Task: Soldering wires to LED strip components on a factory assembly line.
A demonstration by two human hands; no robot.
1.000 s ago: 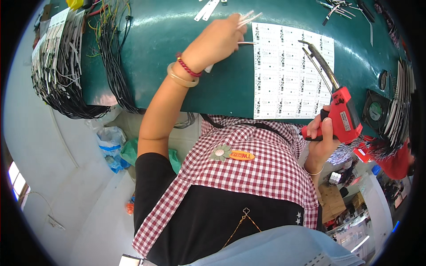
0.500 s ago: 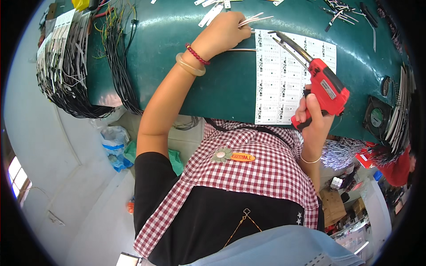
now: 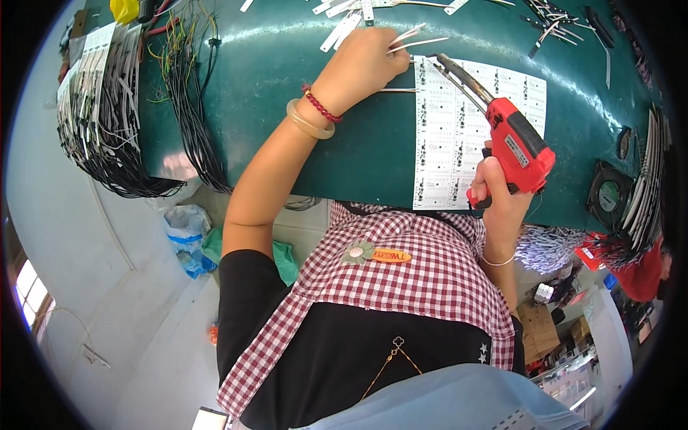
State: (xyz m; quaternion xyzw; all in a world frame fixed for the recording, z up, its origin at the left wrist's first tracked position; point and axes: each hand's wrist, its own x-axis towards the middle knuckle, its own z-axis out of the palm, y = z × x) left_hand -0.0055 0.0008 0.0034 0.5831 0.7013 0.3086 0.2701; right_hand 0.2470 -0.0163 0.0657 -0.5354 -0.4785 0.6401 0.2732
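My left hand (image 3: 369, 60) is closed round a few thin white wires (image 3: 407, 37), whose ends stick out to the right past the fingers. It rests by the upper left corner of a white circuit board panel (image 3: 469, 129) printed with black marks. In my right hand (image 3: 502, 192) is a red soldering gun (image 3: 517, 143), fingers wrapped round its handle. The gun's metal tip points up and left, over the panel's top left corner close to the left fingertips. One white wire (image 3: 398, 90) lies on the table, reaching the panel's left edge. The fingertips of my left hand are partly hidden.
The green table (image 3: 265, 79) carries bundles of black cables (image 3: 197, 122) and white-tipped wires (image 3: 100, 107) at left. White strips (image 3: 342, 32) lie beyond my left hand, black-and-white wire pieces (image 3: 555, 25) at far right. A small fan (image 3: 609, 192) and more wires stand at the right edge.
The soldering gun has shifted slightly left, its tip now nearer the left fingertips at the panel's corner. My left hand has moved slightly right and down, still holding the wires.
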